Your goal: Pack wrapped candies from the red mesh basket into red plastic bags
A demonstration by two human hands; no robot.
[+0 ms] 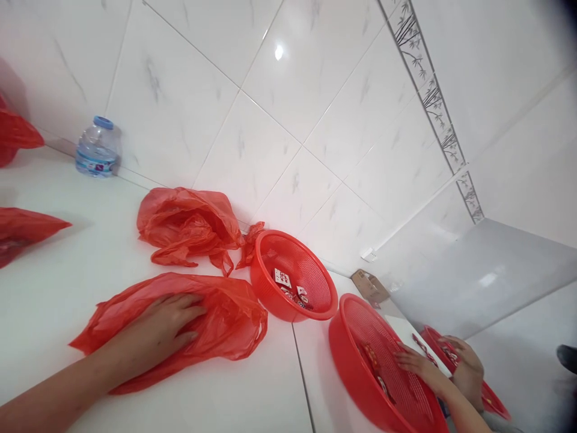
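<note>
Lower left: left hand (160, 328), fingers (192, 313) loosely spread atop red bag (229, 313). Upper left: bottle (97, 144), blue label (94, 165) unreadable.

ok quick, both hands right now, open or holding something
Left hand: open, resting on the red bag.
Right hand: probably the one at the nearer red basket; grip can't be told.

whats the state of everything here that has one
Left hand: palm down, fingers loosely bent
Nearer bag: lying creased under that hand
Bag by wall: crumpled
Bottle: upright, blue cap on
Middle basket: standing, printed pieces inside
Right basket: standing, small pieces inside
Cardboard box: open or closed, unclear
</note>
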